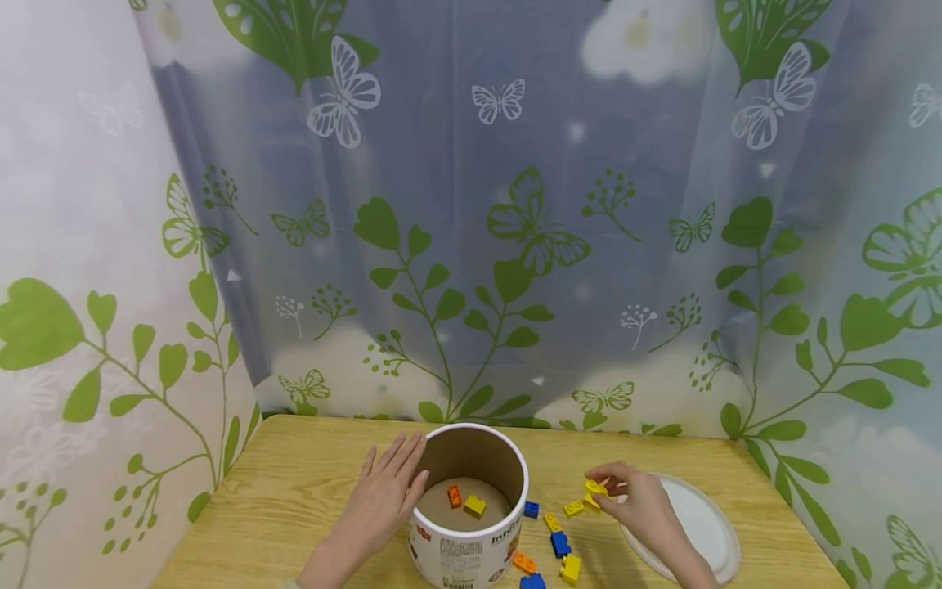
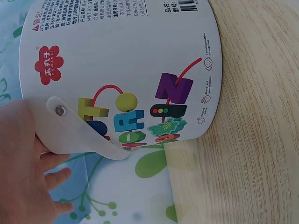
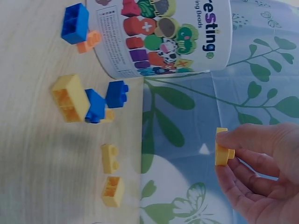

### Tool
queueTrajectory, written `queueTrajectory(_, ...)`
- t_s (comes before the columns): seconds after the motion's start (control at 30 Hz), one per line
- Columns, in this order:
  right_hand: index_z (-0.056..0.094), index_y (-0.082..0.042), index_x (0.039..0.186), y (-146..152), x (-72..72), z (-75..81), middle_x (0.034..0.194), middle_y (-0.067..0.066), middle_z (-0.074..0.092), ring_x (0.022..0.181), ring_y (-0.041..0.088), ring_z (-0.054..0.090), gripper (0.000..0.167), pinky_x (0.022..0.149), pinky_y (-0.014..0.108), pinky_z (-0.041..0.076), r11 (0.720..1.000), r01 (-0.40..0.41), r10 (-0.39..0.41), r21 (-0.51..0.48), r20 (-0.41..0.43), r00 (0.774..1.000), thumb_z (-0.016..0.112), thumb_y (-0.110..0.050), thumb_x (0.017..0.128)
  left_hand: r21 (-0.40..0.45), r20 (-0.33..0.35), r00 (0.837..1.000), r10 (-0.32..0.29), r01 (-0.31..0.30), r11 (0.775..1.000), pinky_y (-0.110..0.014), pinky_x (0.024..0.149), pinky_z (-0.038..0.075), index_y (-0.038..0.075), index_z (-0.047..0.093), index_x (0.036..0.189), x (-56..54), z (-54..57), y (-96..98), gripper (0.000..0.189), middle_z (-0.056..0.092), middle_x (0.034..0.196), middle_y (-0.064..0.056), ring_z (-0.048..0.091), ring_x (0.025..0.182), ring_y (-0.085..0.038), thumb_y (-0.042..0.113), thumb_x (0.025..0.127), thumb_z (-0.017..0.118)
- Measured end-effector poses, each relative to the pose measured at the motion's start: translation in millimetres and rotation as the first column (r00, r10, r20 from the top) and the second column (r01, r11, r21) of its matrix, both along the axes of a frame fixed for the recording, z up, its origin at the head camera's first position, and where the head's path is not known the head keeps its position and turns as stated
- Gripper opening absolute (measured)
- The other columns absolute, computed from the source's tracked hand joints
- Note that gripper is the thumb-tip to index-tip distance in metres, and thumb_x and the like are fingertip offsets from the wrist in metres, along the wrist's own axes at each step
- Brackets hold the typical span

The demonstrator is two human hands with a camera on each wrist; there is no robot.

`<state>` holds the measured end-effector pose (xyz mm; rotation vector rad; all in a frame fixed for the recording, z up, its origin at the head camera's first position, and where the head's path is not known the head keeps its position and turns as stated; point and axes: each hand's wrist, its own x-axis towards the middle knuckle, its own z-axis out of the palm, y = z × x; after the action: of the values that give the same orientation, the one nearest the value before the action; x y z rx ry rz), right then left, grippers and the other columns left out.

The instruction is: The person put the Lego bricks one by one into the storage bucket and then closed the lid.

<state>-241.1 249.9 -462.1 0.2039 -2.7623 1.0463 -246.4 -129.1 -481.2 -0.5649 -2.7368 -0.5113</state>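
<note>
A white cardboard bucket [image 1: 427, 550] with printed sides stands upright on the table, its top uncovered. Inside lie an orange toy brick [image 1: 454, 496] and a yellow toy brick [image 1: 475, 507]. Against the bucket's left side and rim my left hand [image 1: 379, 499] rests with its fingers straight; the left wrist view shows it beside the pale strap handle [image 2: 88, 130]. Right of the bucket, my right hand [image 1: 646, 509] pinches a small yellow toy brick [image 3: 220, 148] between thumb and fingers, above the table.
Loose toy bricks lie right of the bucket: blue bricks [image 1: 560, 544], an orange brick [image 1: 525, 563] and several yellow ones [image 1: 570, 569]. A white round lid [image 1: 710, 523] lies flat, partly behind my right hand. A patterned curtain [image 1: 471, 327] hangs behind the wooden table [image 1: 316, 458].
</note>
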Motion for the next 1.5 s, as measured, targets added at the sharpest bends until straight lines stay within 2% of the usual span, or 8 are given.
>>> queueTrajectory(0.2,0.077,-0.014,0.102,-3,-4.6,6.9,0.098,-0.002,0.071,0.078,0.011,0.064,0.029,0.073,0.029,0.06,1.0,-0.018,0.018,0.002,-0.014,1.0,0.081,0.005,0.08,-0.002,0.004,1.0,0.002,-0.002,1.0,-0.063,0.12,0.02,0.009,0.042,0.155,0.1,-0.2,0.0,0.055,0.039,0.161,-0.007,0.033,0.15,-0.03,0.04,0.11,0.04)
queueTrajectory(0.53,0.077,-0.012,0.102,-9,-8.8,10.4,0.099,-0.001,0.071,0.08,0.012,0.065,0.028,0.075,0.032,0.061,1.0,-0.026,0.027,0.005,-0.017,0.999,0.08,0.005,0.081,-0.007,0.001,1.0,0.001,-0.001,1.0,-0.064,0.12,0.021,0.009,0.042,0.156,0.7,0.6,0.1,0.055,0.039,0.161,-0.008,0.032,0.15,-0.03,0.04,0.11,0.04)
queueTrajectory(0.83,0.078,-0.016,0.103,-24,-16.4,21.4,0.099,-0.005,0.073,0.079,0.01,0.065,0.026,0.074,0.029,0.06,0.997,-0.07,0.074,0.042,-0.093,0.993,0.081,0.0,0.082,0.001,-0.001,1.0,-0.005,0.005,1.0,-0.065,0.119,0.022,0.008,0.043,0.155,1.8,1.4,-0.7,0.054,0.04,0.16,-0.009,0.034,0.149,-0.032,0.036,0.109,0.044)
queueTrajectory(1.17,0.078,-0.017,0.102,-60,-25.3,34.5,0.094,-0.006,0.069,0.079,0.012,0.065,0.026,0.074,0.032,0.06,0.99,-0.136,0.138,0.027,-0.155,0.978,0.083,-0.002,0.081,-0.007,-0.004,1.0,0.001,-0.001,1.0,-0.064,0.119,0.021,0.008,0.042,0.155,1.4,1.4,-1.0,0.054,0.04,0.161,-0.008,0.033,0.149,-0.031,0.037,0.109,0.043)
queueTrajectory(1.5,0.077,-0.009,0.105,-107,-35.6,40.9,0.093,-0.001,0.068,0.081,0.017,0.067,0.023,0.074,0.038,0.061,0.963,-0.271,0.268,0.007,-0.176,0.947,0.08,-0.001,0.084,-0.022,-0.008,1.0,-0.006,0.006,1.0,-0.064,0.12,0.021,0.008,0.041,0.156,2.0,2.4,-1.4,0.055,0.04,0.16,-0.008,0.034,0.149,-0.031,0.037,0.109,0.043)
